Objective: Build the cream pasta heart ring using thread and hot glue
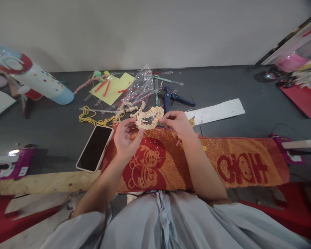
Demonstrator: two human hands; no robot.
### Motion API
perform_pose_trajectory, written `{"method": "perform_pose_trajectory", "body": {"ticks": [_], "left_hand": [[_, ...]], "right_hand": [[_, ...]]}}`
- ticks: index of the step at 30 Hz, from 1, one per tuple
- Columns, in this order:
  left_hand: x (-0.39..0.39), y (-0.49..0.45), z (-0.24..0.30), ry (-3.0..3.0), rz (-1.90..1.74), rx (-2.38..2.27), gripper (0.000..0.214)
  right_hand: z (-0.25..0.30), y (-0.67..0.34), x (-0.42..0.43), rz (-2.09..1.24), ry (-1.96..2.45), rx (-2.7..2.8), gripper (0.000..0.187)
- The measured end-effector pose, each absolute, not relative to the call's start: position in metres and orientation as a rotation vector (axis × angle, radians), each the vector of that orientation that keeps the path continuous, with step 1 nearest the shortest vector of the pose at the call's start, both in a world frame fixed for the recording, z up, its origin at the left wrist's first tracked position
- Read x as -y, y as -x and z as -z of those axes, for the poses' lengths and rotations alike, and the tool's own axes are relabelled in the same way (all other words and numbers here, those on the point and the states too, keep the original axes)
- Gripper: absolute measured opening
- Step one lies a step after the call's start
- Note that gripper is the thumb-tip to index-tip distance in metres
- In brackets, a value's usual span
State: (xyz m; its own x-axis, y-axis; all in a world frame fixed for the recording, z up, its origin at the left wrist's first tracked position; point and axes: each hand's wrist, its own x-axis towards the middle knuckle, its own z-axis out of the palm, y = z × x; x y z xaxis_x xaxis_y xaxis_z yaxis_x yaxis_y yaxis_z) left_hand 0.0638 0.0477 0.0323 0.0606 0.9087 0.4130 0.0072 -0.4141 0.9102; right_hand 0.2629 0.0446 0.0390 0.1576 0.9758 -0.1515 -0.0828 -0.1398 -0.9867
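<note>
Between my two hands is a ring of pale stick-like pieces [155, 111], raised a little over the towel's upper edge. My left hand [126, 140] has its fingertips on the ring's left side, with the thumb below. At the ring's right side, my right hand [177, 122] pinches the edge between thumb and fingers. A strand of similar pale pieces [131, 108] trails off behind my left hand. Yellow cord [89, 117] lies in loose loops to its left. What the pieces are strung on is too small to make out.
A phone [94, 148] lies left of the orange and red towel [178, 162]. Blue-handled cutters [171, 98], clear plastic wrap [141, 86] and yellow paper [112, 90] sit behind my hands. A white strip [217, 111] is at right, a tall bottle [46, 81] at left.
</note>
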Motion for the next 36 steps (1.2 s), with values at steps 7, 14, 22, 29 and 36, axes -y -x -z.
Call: {"method": "perform_pose_trajectory", "body": {"ticks": [7, 14, 22, 29, 36], "left_hand": [[-0.051, -0.064, -0.027, -1.524, -1.464, -0.916, 0.037], [-0.052, -0.064, -0.027, -1.516, -1.445, -0.936, 0.038], [-0.054, -0.065, -0.03, -1.456, -1.429, -0.927, 0.039], [-0.056, -0.064, -0.03, -1.387, -1.417, -0.935, 0.039], [-0.058, -0.063, -0.028, -1.263, -1.362, -0.957, 0.04]], "right_hand": [[-0.044, -0.264, -0.042, -1.237, 1.365, 0.993, 0.03], [-0.043, -0.267, -0.041, -1.217, 1.426, 1.062, 0.027], [-0.047, -0.27, -0.037, -1.185, 1.488, 1.117, 0.027], [-0.055, -0.267, -0.035, -1.148, 1.517, 1.168, 0.021], [-0.06, -0.266, -0.033, -1.105, 1.51, 1.161, 0.018]]}}
